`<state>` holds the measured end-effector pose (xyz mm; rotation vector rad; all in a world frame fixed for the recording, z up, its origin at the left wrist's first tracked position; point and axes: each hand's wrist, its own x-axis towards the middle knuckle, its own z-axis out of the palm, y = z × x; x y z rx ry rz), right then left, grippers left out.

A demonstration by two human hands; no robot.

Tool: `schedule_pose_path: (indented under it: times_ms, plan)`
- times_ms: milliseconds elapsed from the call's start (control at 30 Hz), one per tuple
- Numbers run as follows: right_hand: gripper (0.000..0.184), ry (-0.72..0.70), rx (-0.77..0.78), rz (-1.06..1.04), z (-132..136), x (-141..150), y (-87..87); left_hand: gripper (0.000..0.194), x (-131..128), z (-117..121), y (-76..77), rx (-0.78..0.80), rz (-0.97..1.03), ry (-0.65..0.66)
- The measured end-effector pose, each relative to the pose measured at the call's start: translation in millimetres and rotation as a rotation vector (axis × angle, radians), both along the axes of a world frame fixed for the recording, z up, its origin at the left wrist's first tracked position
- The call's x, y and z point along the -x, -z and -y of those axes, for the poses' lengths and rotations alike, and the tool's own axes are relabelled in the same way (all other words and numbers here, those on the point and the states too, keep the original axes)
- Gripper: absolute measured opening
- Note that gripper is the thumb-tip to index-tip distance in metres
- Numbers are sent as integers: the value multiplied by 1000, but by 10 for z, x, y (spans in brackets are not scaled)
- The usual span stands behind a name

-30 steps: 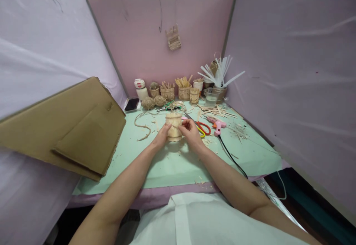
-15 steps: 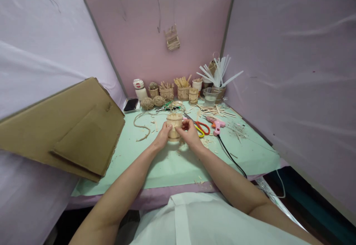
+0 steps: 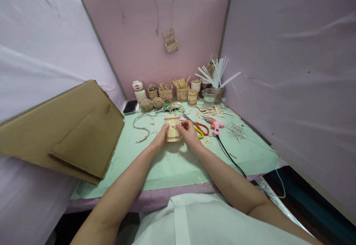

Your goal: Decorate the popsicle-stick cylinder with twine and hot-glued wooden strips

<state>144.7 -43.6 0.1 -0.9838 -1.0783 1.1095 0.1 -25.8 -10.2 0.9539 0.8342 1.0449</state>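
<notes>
Over the middle of the table I hold a small round cup made of pale wooden sticks (image 3: 172, 130), with raised bands near its top and bottom. My left hand (image 3: 160, 138) grips its left side, thumb toward me. On the other side, the bent fingers and thumb of my right hand (image 3: 189, 133) pinch at the cup's right wall; whether a small piece is between them I cannot make out. Just beyond my right hand lie scissors (image 3: 204, 129) with red and yellow handles.
A pink glue gun (image 3: 216, 125) with a black cord lies at the right. Loose wooden sticks (image 3: 215, 111), twine balls (image 3: 146, 105) and stick-filled baskets (image 3: 182, 94) stand farther back. Cardboard (image 3: 75, 133) leans at the left. A phone (image 3: 130, 106) lies at the back left.
The cup has tilted, so its open top shows less and its side wall more. Both hands stay on it. The whole view has shifted slightly.
</notes>
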Motion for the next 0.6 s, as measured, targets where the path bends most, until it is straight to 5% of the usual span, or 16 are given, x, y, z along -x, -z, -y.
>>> schedule_pose_path:
  times_ms: [367,600]
  plan:
    - [45,55,8,28,-61,32,83,56,-14,44,-93,93,5,25]
    - [36,-30,50,-165,3,-35,-47,58,44,107,-301,189,85,67]
